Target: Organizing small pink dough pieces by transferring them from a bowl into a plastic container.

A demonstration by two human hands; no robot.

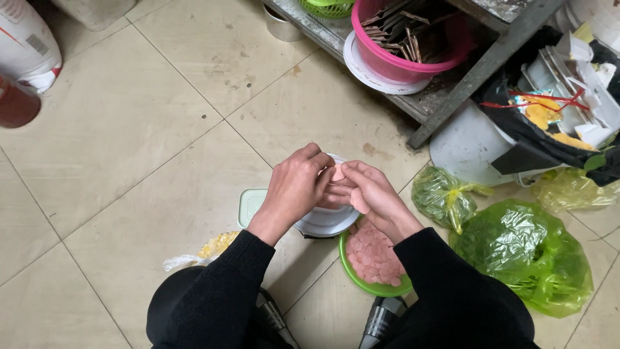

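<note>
My left hand (296,187) and my right hand (369,190) meet above a white round bowl (326,223) on the tiled floor. Between their fingertips they pinch a small pink slice (338,172). Just under my right wrist stands a green bowl (361,281) full of pink round slices (373,255). A pale green lid (250,203) lies flat to the left of the white bowl, partly under my left hand. Both arms wear black sleeves.
Green plastic bags (526,252) of leafy produce lie at the right. A bin lined with a black bag (542,145) holds rubbish. A pink basket (400,61) sits on a low metal shelf. A bag of yellow bits (216,244) lies by my left forearm.
</note>
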